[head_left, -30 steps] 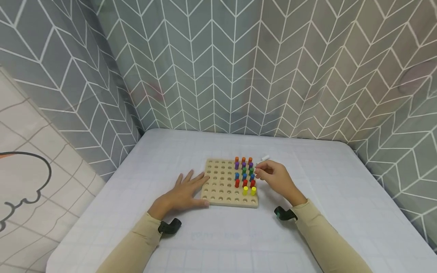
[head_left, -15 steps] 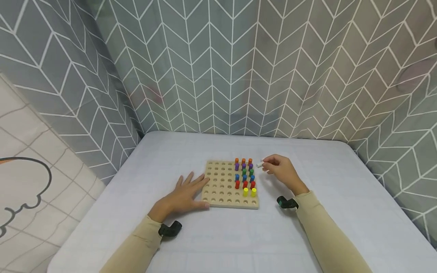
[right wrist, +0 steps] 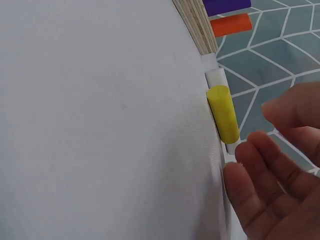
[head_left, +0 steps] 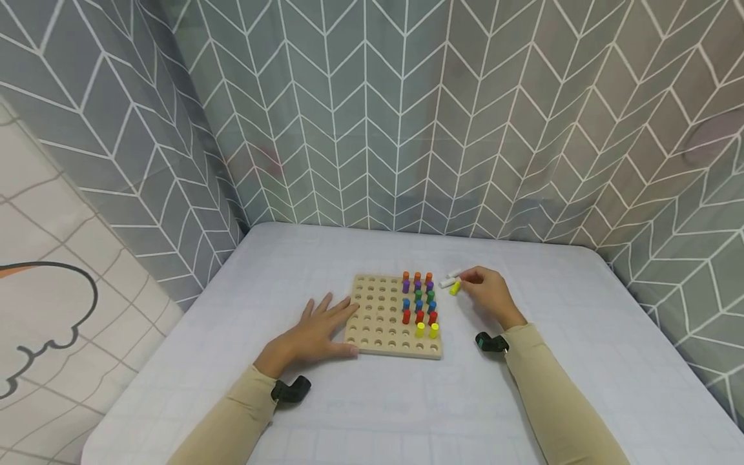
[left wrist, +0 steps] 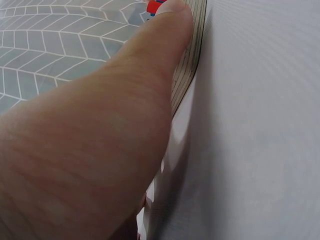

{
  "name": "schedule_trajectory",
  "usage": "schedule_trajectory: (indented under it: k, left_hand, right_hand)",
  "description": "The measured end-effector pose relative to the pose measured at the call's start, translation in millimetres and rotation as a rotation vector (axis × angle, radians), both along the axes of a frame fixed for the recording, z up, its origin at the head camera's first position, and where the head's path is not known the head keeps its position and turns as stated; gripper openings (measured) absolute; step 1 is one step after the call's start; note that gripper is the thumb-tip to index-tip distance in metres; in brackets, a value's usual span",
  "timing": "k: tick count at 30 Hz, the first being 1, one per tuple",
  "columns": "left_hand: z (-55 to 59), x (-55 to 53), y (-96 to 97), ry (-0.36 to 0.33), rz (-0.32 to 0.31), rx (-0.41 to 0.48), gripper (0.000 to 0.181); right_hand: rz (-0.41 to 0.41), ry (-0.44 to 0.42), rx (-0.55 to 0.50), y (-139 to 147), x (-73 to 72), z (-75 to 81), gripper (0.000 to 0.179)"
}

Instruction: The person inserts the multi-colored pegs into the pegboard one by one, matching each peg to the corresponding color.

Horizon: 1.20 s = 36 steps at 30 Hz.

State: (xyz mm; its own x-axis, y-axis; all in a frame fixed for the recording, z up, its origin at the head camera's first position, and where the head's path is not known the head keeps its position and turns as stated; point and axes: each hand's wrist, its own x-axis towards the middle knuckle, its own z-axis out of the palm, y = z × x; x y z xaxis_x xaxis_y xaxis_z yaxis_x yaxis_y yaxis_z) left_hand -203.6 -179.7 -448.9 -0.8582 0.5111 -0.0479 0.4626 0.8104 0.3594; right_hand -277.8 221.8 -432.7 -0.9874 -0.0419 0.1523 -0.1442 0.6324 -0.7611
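A wooden pegboard (head_left: 401,352) lies on the table, its right side holding rows of orange (head_left: 429,276), purple (head_left: 405,287), green (head_left: 431,297), blue (head_left: 406,304), red (head_left: 406,317) and yellow (head_left: 434,330) pegs. My left hand (head_left: 316,329) rests with spread fingers on the board's left edge; its thumb lies by the near corner. Right of the board, my right hand (head_left: 488,294) is beside a loose yellow peg (right wrist: 223,115). In the right wrist view, thumb and fingers stand apart with nothing between them. White pegs (head_left: 449,282) lie next to the yellow one.
A white cloth covers the table (head_left: 372,413). Patterned grey curtains (head_left: 395,116) hang behind it and at both sides. Each wrist wears a black camera mount (head_left: 491,342). The board's left columns show bare holes.
The right hand held a white peg half a second ago. It has let go of that peg, which now lies on the table, and shifted slightly right. The left hand stays put.
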Motion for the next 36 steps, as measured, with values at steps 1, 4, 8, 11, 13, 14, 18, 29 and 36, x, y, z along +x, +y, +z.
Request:
schedule_trajectory:
  k: [1, 4, 8, 11, 13, 14, 18, 29, 36]
  left_hand:
    - [0.1, 0.3, 0.2, 0.002, 0.000, -0.003, 0.104]
    - [1.3, 1.0, 0.9, 0.002, 0.000, -0.012, 0.104]
    - [1.8, 1.3, 1.5, 0.003, -0.001, -0.017, 0.104]
    - [1.8, 1.5, 1.9, 0.004, -0.002, -0.014, 0.103]
    - [1.6, 1.5, 2.0, 0.003, -0.003, -0.013, 0.103]
    - [1.6, 1.5, 2.0, 0.001, -0.002, -0.014, 0.103]
    - [1.5, 1.4, 1.8, 0.001, 0.000, -0.015, 0.103]
    - [-0.3, 0.7, 0.3, 0.010, 0.006, -0.016, 0.103]
    - [0.7, 1.0, 0.8, -0.004, 0.012, -0.017, 0.105]
  right_hand:
    - [-0.003, -0.010, -0.002, 0.3, -0.7, -0.7, 0.023]
    - [-0.008, -0.055, 0.006, 0.1, -2.4, -0.6, 0.026]
    - [-0.009, -0.116, 0.051, -2.5, -4.9, 1.7, 0.031]
    - [-0.013, -0.134, 0.089, -4.3, -6.8, 2.6, 0.035]
    - [-0.014, -0.138, 0.112, -4.9, -8.2, 2.4, 0.037]
    - [-0.015, -0.141, 0.117, -5.2, -8.8, 2.2, 0.038]
    - [-0.011, -0.134, 0.154, -6.6, -10.5, 1.2, 0.042]
    - [0.013, -0.124, 0.207, -10.4, -11.8, 1.6, 0.037]
    - [0.027, -0.134, 0.226, -9.3, -11.3, 1.8, 0.041]
